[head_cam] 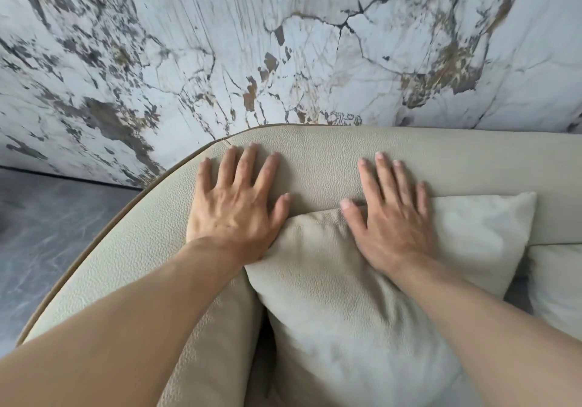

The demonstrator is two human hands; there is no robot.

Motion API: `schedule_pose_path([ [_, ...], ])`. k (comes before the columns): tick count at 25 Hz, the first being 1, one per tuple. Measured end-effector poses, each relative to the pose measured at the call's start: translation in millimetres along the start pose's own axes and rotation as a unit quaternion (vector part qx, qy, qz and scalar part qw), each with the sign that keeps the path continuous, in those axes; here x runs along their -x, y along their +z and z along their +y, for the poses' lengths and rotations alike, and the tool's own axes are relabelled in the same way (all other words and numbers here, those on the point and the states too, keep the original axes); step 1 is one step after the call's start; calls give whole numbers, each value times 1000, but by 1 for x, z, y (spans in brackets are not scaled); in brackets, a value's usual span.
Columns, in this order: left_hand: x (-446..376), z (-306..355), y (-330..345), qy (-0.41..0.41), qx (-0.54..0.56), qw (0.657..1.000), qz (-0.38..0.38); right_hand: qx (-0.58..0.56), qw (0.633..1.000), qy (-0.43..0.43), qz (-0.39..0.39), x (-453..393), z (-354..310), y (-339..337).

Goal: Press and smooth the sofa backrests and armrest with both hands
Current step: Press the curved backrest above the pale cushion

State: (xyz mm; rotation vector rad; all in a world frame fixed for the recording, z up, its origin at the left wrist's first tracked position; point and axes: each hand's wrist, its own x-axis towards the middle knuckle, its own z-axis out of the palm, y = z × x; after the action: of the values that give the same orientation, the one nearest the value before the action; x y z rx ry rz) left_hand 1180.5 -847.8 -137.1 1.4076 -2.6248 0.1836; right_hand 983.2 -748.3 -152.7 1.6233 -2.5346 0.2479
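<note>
Head view: the left hand (234,208) lies flat, fingers spread wide, palm down on the curved beige backrest (315,148) at frame centre. The right hand (392,217) is likewise flat and spread, its heel on a cushion (330,296), fingertips on the backrest. Both grasp nothing. The backrest runs left-right, its right end cut off; the marble wall (283,44) stands behind.

1. Single view: head-worn wide-angle camera, pitched forward and down.
2. Close range: both forearms enter from the lower frame edge; left hand (234,208) and right hand (392,217) sit mid-frame.
3. Faces the sofa backrest (472,161), with marble wall (283,44) across the upper frame and floor (47,233) at left.
4. Straight lines bow near the edges.
</note>
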Motion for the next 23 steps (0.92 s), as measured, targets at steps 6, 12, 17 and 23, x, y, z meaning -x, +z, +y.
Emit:
schedule_pose_path([
  [6, -9, -1, 4, 2, -22, 1000, -5, 15, 998, 16, 52, -4, -3, 21],
  [12, -24, -2, 6, 9, -32, 999, -4, 17, 997, 19, 73, -18, -2, 31],
  [17, -41, -5, 9, 14, -39, 999, -3, 24, 996, 24, 88, -34, -1, 41],
  [23, -68, -9, 17, 23, -38, 999, 14, 23, 993, 31, 111, -58, 0, 52],
])
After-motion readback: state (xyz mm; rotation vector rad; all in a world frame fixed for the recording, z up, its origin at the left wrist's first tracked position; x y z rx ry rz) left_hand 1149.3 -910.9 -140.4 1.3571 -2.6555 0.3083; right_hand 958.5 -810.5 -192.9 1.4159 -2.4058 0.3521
